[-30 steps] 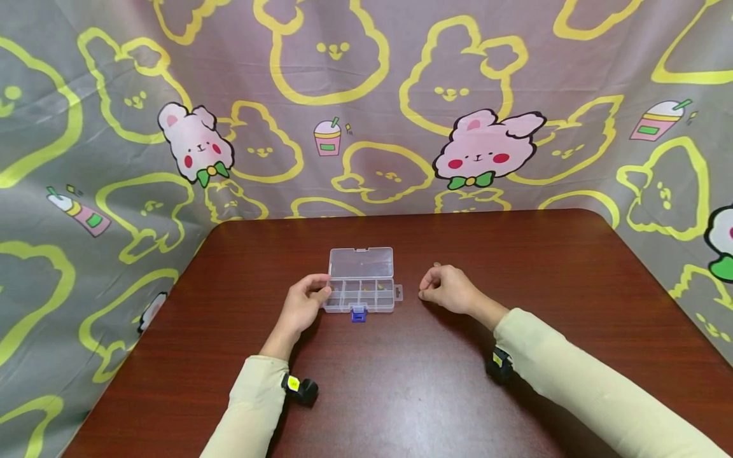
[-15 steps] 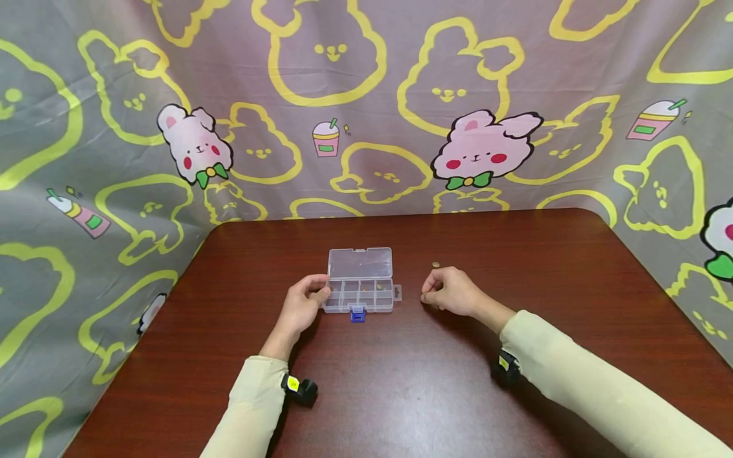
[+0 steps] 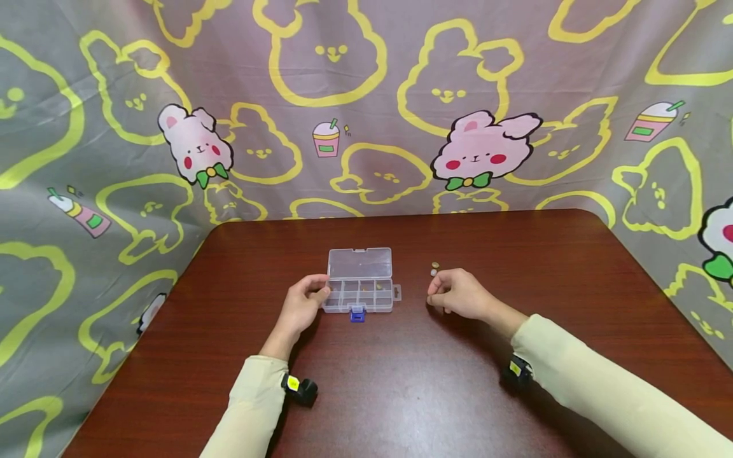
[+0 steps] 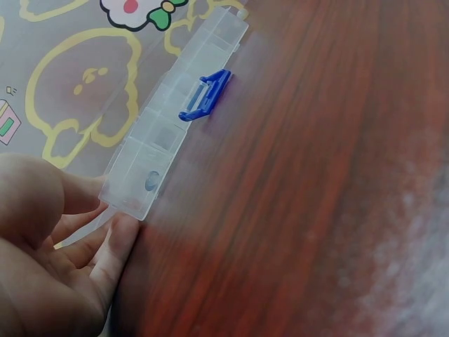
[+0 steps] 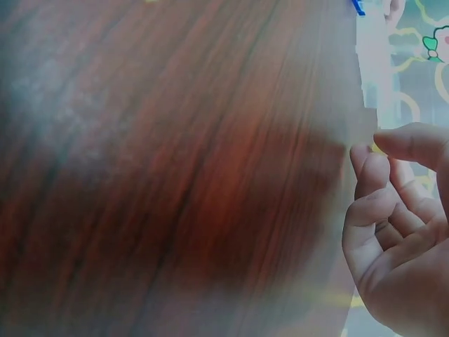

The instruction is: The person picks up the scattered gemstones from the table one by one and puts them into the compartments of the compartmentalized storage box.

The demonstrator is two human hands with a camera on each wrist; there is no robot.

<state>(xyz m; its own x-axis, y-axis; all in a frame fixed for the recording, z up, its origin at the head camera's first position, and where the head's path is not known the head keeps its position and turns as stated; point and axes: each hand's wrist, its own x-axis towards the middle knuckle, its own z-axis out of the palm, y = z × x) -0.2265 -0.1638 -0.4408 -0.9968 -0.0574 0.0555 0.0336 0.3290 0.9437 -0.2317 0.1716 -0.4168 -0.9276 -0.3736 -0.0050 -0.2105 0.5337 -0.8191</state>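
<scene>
A clear plastic compartment box (image 3: 367,296) lies on the table with its lid (image 3: 360,263) folded back and a blue latch (image 3: 357,314) at the front. My left hand (image 3: 303,304) holds the box's left end, thumb in front and fingers behind. Tiny yellowish bits lie in some back compartments; a small round grey piece (image 4: 152,180) shows through the wall in the left wrist view. To the right of the box, my right hand (image 3: 460,294) pinches a small yellow piece (image 5: 379,149) between thumb and index finger, mostly hidden by the fingertips.
Beyond the right hand lie a small round brownish piece (image 3: 435,264) and a whitish one (image 3: 433,272). All this rests on a dark red-brown wooden table (image 3: 389,394). A patterned cloth (image 3: 378,114) hangs behind the table and along both sides.
My right hand has shifted slightly right and nearer to me, bringing the brownish and whitish pieces into sight behind it. The left hand and the box stay where they were.
</scene>
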